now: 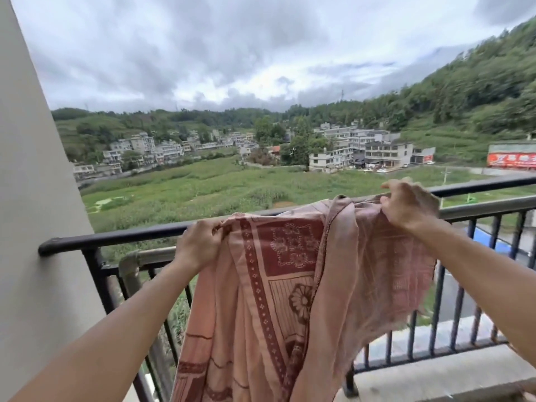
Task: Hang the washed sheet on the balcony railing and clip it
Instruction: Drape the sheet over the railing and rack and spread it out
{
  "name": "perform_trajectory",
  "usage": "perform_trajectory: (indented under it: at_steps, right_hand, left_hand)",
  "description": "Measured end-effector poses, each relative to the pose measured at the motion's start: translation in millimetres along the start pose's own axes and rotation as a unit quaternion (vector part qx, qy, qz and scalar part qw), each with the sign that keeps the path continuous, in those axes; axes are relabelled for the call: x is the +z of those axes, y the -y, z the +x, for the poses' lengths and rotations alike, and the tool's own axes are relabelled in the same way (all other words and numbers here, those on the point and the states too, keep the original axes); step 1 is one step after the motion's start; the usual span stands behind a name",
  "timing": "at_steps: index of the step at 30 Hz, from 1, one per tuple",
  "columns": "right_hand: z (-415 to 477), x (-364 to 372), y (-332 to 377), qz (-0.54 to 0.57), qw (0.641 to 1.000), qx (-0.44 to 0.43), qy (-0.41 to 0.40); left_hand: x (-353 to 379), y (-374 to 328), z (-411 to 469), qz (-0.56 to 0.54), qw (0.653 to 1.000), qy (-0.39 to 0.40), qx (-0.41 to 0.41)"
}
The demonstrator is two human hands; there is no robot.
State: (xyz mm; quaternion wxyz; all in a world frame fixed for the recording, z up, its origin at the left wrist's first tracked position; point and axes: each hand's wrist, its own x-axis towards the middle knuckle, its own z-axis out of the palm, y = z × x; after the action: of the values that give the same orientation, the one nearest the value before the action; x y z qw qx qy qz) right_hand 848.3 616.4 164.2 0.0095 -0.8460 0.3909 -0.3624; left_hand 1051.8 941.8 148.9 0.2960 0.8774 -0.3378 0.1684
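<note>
From my seat I see both hands up at the balcony railing [116, 235], set well apart, each clamped on the sheet [290, 285]; the left hand [200, 242] has its fingers curled round a bunched corner of cloth right at the black top bar, and the right hand [409, 203] pinches a gathered fold a little higher, just at the bar where it runs off to the right; the sheet is pink with a dark red border of small dots, squares and a flower figure, and it spans the stretch of rail between my two grips, hiding the bar there; most of it hangs down on the near side in long folds in front of the upright bars, reaching past the bottom of the view; a thinner, paler flap droops under the right hand, with its lower edge loose against the bars; I cannot tell how much cloth, if any, lies over the far side of the rail; a grey pipe [150, 255] runs just behind and below the top bar at the left; a pale wall [34, 198] takes up the left edge, where the rail meets it; beyond lie green fields [203, 187], a cluster of white houses [359, 149], a wooded hillside [478, 91], a red sign [512, 159] at the far right, and a heavy grey sky [232, 47].
</note>
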Motion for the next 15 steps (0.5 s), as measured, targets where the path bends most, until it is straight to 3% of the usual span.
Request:
perform_trajectory:
  at_steps: [3,5,7,12,15]
  right_hand:
    - [-20.7,-18.6,45.1,0.115,0.980,-0.146,0.071]
    - [-42.0,-21.2,66.8,0.108,0.956,-0.237,0.136]
    - [-49.8,-15.3,68.3,0.104,0.950,-0.270,0.117]
    - [-14.3,-34.0,37.6,0.308,0.937,-0.160,-0.027]
    - [9.3,-43.0,2.3,0.351,0.930,-0.010,-0.107]
  left_hand:
    - [5.5,-4.1,-1.1,-0.007,0.999,-0.036,0.002]
    - [4.9,-7.5,1.8,-0.046,0.997,-0.063,0.017]
    - [-1.7,-17.0,4.9,-0.082,0.990,-0.107,0.035]
    - [-30.9,-58.9,15.8,-0.235,0.949,-0.197,0.074]
    - [-27.5,-61.0,16.0,-0.233,0.966,-0.087,0.071]
